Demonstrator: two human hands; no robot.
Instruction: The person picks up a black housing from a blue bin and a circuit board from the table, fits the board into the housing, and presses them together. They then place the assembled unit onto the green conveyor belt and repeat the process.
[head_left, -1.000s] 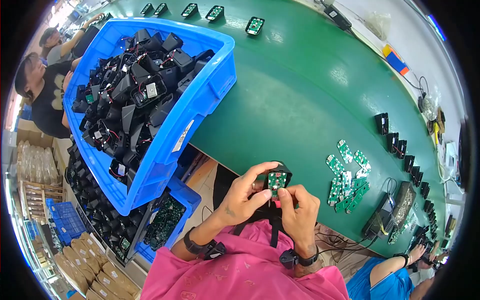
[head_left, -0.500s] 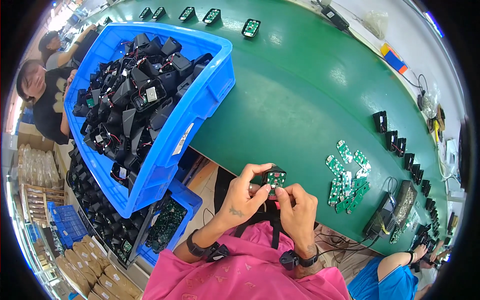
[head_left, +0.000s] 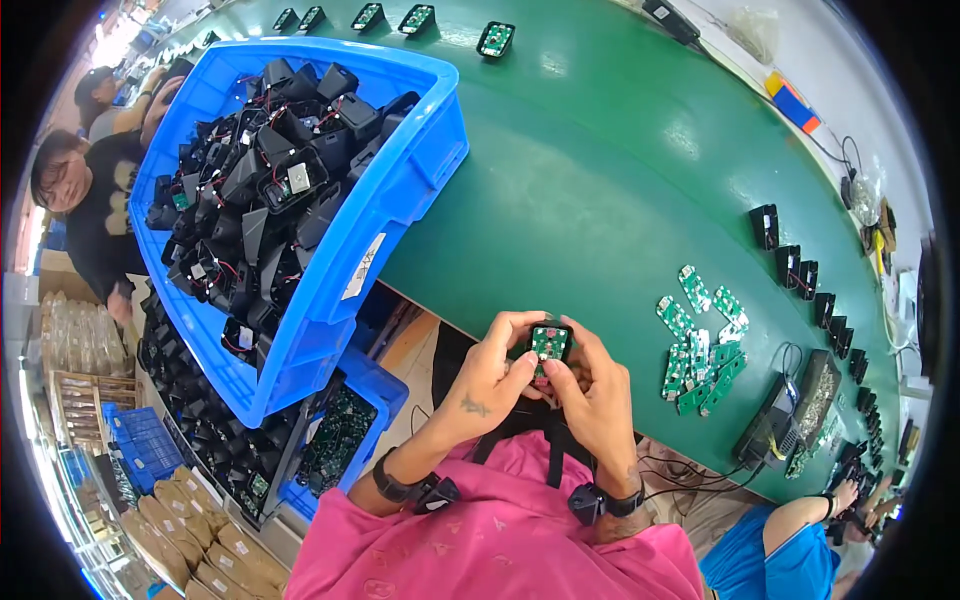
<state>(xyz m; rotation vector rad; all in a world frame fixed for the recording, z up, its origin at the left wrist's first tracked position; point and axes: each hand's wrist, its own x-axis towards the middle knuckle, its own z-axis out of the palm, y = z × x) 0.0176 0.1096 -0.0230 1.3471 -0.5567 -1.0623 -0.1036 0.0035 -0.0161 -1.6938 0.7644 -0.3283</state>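
Observation:
Both my hands hold one small black plastic housing [head_left: 549, 345] with a green circuit board set in it, just off the near edge of the green table [head_left: 600, 180]. My left hand [head_left: 492, 375] grips its left side with the thumb near the board. My right hand [head_left: 592, 395] grips its right side, thumb pressing at the lower edge. A pile of loose green circuit boards [head_left: 700, 345] lies on the table to the right of my hands.
A big blue bin [head_left: 400, 200] full of black housings with wires sits on the table's left. Lower blue bins [head_left: 350, 430] stand beneath it. A row of black housings [head_left: 800, 270] lines the right. Other people sit at far left and lower right.
The housing has dropped slightly toward my chest and my thumbs have shifted on it. Both hands stay closed on it.

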